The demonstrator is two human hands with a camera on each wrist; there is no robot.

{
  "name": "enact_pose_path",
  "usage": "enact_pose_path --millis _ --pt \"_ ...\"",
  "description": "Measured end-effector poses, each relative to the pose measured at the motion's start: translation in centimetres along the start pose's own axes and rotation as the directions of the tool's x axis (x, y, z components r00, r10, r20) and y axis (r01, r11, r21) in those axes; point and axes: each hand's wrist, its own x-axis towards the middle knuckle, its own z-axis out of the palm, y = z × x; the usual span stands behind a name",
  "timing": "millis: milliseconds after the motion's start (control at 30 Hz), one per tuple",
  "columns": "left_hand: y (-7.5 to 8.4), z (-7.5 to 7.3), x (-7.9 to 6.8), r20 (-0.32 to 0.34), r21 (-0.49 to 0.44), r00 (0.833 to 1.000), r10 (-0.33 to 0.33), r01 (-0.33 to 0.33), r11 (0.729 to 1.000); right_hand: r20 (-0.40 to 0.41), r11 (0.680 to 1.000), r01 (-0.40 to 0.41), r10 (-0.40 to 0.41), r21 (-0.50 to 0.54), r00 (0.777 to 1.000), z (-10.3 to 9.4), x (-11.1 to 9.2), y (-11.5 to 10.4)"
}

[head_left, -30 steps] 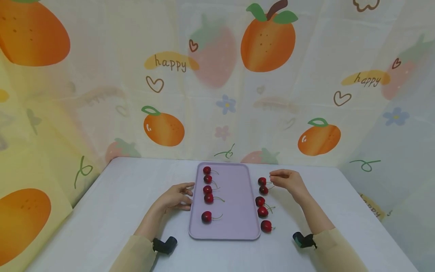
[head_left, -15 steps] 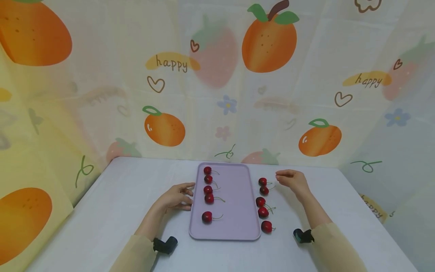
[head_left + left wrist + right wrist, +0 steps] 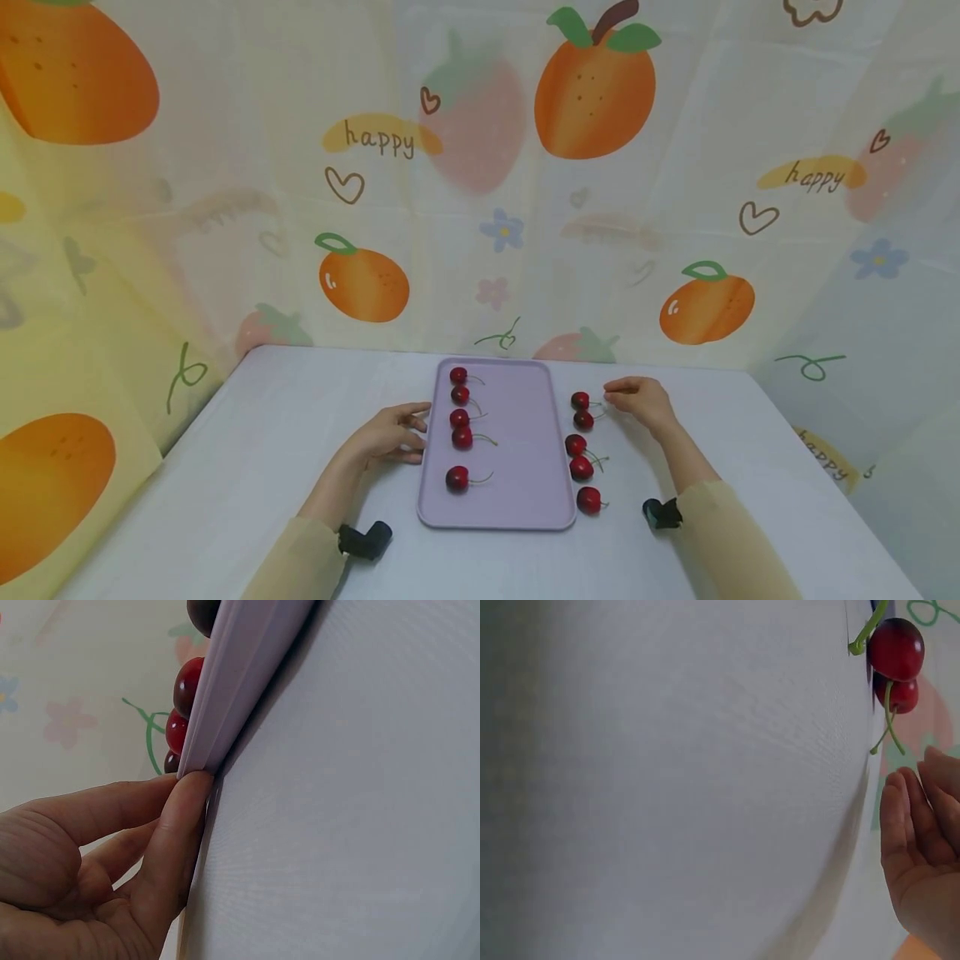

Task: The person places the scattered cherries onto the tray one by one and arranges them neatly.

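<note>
A lilac tray (image 3: pixel 517 467) lies on the table with several red cherries (image 3: pixel 462 437) in a column along its left side, stems mostly to the right. My left hand (image 3: pixel 390 433) is at the tray's left edge, fingers spread, the tips of thumb and forefinger touching its side in the left wrist view. Off the tray's right edge, more cherries (image 3: pixel 581 468) form a second column on the table. My right hand (image 3: pixel 645 402) hovers right of the farthest cherry (image 3: pixel 581 401), fingertips near its stem. In the right wrist view the fingers (image 3: pixel 892 825) are extended and hold nothing.
A white cloth covers the table (image 3: pixel 247 450). Behind it hangs a fruit-printed curtain (image 3: pixel 465 275), which also runs along both sides. Each wrist wears a black camera (image 3: pixel 366 541) near a beige sleeve (image 3: pixel 300 558).
My right hand first drew back rightward from the farthest cherry's stem, then came slightly left and down toward it again. The left hand, tray and cherries keep their places.
</note>
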Motion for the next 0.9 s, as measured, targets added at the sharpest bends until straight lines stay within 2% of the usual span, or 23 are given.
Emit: enact_pose_path --millis 367,500,900 --pt "0.0 0.0 0.1 -0.008 -0.003 1.000 -0.003 0.003 1.000 0.095 0.996 0.057 -0.051 -0.067 0.994 0.3 0.8 0.6" --pt "0.1 0.0 0.0 -0.019 -0.005 1.000 -0.008 0.008 1.000 0.095 0.992 0.066 -0.057 -0.103 0.994 0.5 1.1 0.7" --pt "0.2 0.1 -0.1 0.002 0.008 1.000 0.001 -0.001 1.000 0.105 0.983 0.066 -0.048 -0.172 0.993 0.8 0.6 0.2"
